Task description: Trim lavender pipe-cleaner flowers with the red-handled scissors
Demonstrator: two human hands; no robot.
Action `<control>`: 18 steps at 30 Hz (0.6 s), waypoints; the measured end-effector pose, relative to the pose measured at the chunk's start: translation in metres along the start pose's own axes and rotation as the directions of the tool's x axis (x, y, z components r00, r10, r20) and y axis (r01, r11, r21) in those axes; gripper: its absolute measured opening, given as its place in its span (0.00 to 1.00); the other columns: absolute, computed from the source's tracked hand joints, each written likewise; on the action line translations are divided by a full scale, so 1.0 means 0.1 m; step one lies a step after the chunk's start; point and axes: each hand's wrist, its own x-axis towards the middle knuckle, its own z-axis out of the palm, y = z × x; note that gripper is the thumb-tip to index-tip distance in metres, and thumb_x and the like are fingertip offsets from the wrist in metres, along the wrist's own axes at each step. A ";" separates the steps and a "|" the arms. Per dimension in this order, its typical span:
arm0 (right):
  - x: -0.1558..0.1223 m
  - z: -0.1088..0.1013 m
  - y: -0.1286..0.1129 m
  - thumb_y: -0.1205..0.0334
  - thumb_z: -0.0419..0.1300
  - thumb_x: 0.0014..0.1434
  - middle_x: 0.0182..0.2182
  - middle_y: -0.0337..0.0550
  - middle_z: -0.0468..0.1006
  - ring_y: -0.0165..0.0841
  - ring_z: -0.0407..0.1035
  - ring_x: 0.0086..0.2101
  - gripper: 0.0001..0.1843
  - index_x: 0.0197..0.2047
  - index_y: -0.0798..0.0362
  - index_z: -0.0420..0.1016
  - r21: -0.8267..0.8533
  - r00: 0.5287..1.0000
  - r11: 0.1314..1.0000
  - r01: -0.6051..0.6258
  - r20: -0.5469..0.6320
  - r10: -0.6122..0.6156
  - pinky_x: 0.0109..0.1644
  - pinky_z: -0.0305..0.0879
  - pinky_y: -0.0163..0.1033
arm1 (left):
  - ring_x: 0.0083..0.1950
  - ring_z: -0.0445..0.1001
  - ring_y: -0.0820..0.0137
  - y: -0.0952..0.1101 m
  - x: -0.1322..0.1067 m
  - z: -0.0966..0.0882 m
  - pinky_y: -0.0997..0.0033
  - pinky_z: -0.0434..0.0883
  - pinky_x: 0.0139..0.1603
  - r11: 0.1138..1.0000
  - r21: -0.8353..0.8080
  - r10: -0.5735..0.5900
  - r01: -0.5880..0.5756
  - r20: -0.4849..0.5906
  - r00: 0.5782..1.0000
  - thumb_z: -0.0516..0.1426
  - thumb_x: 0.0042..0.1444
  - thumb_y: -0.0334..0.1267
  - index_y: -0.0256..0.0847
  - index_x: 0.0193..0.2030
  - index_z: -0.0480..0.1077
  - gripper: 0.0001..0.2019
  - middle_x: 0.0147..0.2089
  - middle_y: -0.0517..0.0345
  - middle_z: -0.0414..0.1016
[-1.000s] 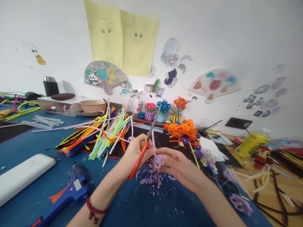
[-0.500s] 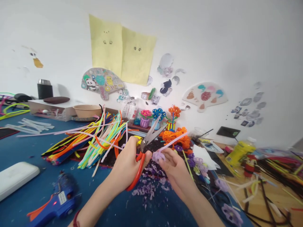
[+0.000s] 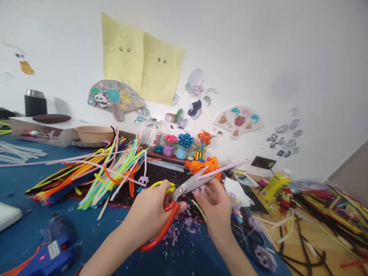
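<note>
My left hand [image 3: 151, 209] grips a pair of scissors [image 3: 189, 186] with red and yellow handles. The blades are spread and point right, toward my other hand. My right hand [image 3: 216, 205] pinches a lilac pipe cleaner piece [image 3: 230, 165], whose straight end sticks out to the upper right. This strand lies at the blades; whether it sits between them I cannot tell. My fingers and the blades mostly hide the bunched lilac part. Below both hands, purple fuzz clippings [image 3: 172, 232] lie scattered on the blue table [image 3: 120, 264].
Colourful pipe cleaners [image 3: 115, 172] are heaped at left, behind a blue glue gun [image 3: 51, 249] with a lit red light. Small potted flowers [image 3: 185, 143] line the wall, with an orange pipe cleaner pile [image 3: 207, 165] before them. A yellow bottle [image 3: 276, 186] stands right.
The scissors have swung from pointing up to pointing right, their blades now at the lilac strand. The strand has tilted flatter. The whole view has shifted, so the surroundings sit farther left.
</note>
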 end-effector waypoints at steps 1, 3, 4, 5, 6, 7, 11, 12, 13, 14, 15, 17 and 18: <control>0.00 0.00 0.00 0.59 0.68 0.50 0.40 0.44 0.79 0.38 0.73 0.43 0.16 0.42 0.50 0.71 0.001 1.000 1.000 0.002 0.003 -0.002 0.48 0.69 0.41 | 0.25 0.66 0.66 0.00 0.00 0.00 0.72 0.50 0.26 1.000 -0.009 -0.001 0.001 0.005 1.000 0.54 0.51 0.49 0.46 0.29 0.54 0.13 0.24 0.63 0.68; 0.00 0.01 0.00 0.60 0.68 0.51 0.38 0.42 0.79 0.36 0.73 0.41 0.15 0.41 0.50 0.72 0.005 1.000 1.000 0.009 0.004 -0.009 0.47 0.70 0.40 | 0.24 0.66 0.67 0.00 -0.01 0.01 0.73 0.50 0.26 0.999 -0.040 0.008 -0.007 0.017 1.000 0.54 0.52 0.48 0.46 0.29 0.55 0.12 0.24 0.64 0.68; -0.01 0.01 0.00 0.61 0.68 0.51 0.38 0.42 0.79 0.36 0.74 0.41 0.15 0.41 0.49 0.72 0.008 1.000 1.000 0.011 0.005 -0.011 0.46 0.70 0.39 | 0.24 0.66 0.67 0.00 -0.01 0.01 0.73 0.50 0.26 0.998 -0.054 0.015 -0.014 0.021 1.000 0.54 0.52 0.48 0.46 0.29 0.55 0.12 0.24 0.64 0.68; -0.01 0.01 0.00 0.61 0.68 0.51 0.37 0.41 0.79 0.35 0.74 0.40 0.14 0.41 0.49 0.72 0.011 1.000 1.000 0.013 0.008 -0.013 0.46 0.70 0.38 | 0.24 0.66 0.68 0.00 0.00 0.02 0.73 0.50 0.26 0.998 -0.066 0.024 -0.022 0.027 0.999 0.54 0.52 0.48 0.46 0.29 0.55 0.12 0.24 0.64 0.68; -0.01 0.02 0.00 0.62 0.68 0.51 0.37 0.41 0.79 0.34 0.74 0.40 0.14 0.41 0.49 0.72 0.015 1.000 1.000 0.016 0.011 -0.016 0.45 0.70 0.38 | 0.24 0.65 0.68 0.00 0.00 0.02 0.73 0.50 0.25 0.998 -0.060 0.024 -0.023 0.030 0.999 0.54 0.52 0.48 0.45 0.28 0.55 0.12 0.23 0.64 0.68; -0.01 0.02 0.00 0.62 0.67 0.51 0.37 0.40 0.79 0.34 0.74 0.40 0.14 0.41 0.50 0.72 0.016 1.000 1.000 0.020 0.013 -0.020 0.45 0.70 0.37 | 0.24 0.66 0.68 0.00 0.00 0.02 0.73 0.50 0.25 0.999 -0.043 0.018 -0.016 0.034 0.999 0.54 0.52 0.48 0.45 0.28 0.55 0.12 0.23 0.64 0.68; -0.02 0.01 0.00 0.62 0.68 0.51 0.37 0.41 0.79 0.34 0.74 0.40 0.13 0.41 0.51 0.73 -0.023 0.999 0.999 0.048 0.005 -0.048 0.45 0.70 0.37 | 0.27 0.69 0.67 0.00 0.01 -0.02 0.73 0.52 0.26 1.000 0.004 0.004 -0.004 0.058 0.998 0.54 0.53 0.48 0.45 0.30 0.58 0.11 0.26 0.63 0.71; -0.02 0.00 0.00 0.62 0.68 0.51 0.37 0.41 0.79 0.33 0.74 0.40 0.13 0.41 0.51 0.73 -0.043 0.999 0.998 0.051 0.004 -0.051 0.45 0.70 0.36 | 0.28 0.70 0.66 0.01 0.00 -0.03 0.73 0.52 0.27 1.000 0.014 0.004 -0.005 0.061 0.998 0.53 0.53 0.48 0.44 0.30 0.58 0.11 0.27 0.62 0.72; -0.02 -0.01 -0.01 0.62 0.68 0.51 0.37 0.41 0.79 0.33 0.74 0.39 0.13 0.40 0.51 0.73 -0.063 0.998 0.996 0.055 0.005 -0.055 0.44 0.70 0.36 | 0.29 0.71 0.66 0.01 0.00 -0.05 0.73 0.52 0.27 1.000 0.024 0.006 -0.007 0.063 0.998 0.53 0.53 0.48 0.44 0.30 0.58 0.11 0.27 0.62 0.72; -0.02 -0.02 -0.01 0.62 0.68 0.51 0.37 0.41 0.79 0.33 0.74 0.39 0.13 0.40 0.51 0.73 -0.080 0.998 0.995 0.060 0.007 -0.059 0.44 0.70 0.36 | 0.29 0.71 0.65 0.02 0.00 -0.06 0.73 0.53 0.27 0.999 0.034 0.006 -0.008 0.065 0.998 0.53 0.53 0.49 0.44 0.30 0.58 0.12 0.27 0.62 0.72; -0.02 -0.02 -0.01 0.63 0.68 0.51 0.37 0.41 0.79 0.33 0.74 0.39 0.13 0.40 0.51 0.73 -0.093 0.998 0.993 0.067 0.012 -0.066 0.44 0.70 0.36 | 0.29 0.71 0.65 0.02 0.00 -0.07 0.73 0.53 0.27 0.999 0.043 0.005 -0.008 0.068 0.998 0.53 0.53 0.49 0.44 0.30 0.58 0.12 0.26 0.62 0.72; -0.01 -0.04 -0.01 0.63 0.67 0.52 0.37 0.40 0.79 0.32 0.74 0.40 0.12 0.41 0.50 0.73 -0.106 0.996 0.991 0.087 0.028 -0.085 0.45 0.70 0.35 | 0.28 0.71 0.65 0.03 0.01 -0.07 0.73 0.52 0.27 0.998 0.057 0.002 -0.006 0.071 0.997 0.53 0.53 0.49 0.45 0.29 0.57 0.12 0.25 0.63 0.71; -0.01 -0.04 -0.01 0.64 0.67 0.53 0.37 0.39 0.79 0.32 0.74 0.40 0.12 0.41 0.49 0.73 -0.108 0.995 0.989 0.098 0.039 -0.095 0.45 0.70 0.34 | 0.28 0.71 0.65 0.03 0.02 -0.07 0.73 0.52 0.27 0.998 0.065 0.001 -0.005 0.071 0.997 0.53 0.53 0.50 0.45 0.29 0.56 0.13 0.25 0.63 0.70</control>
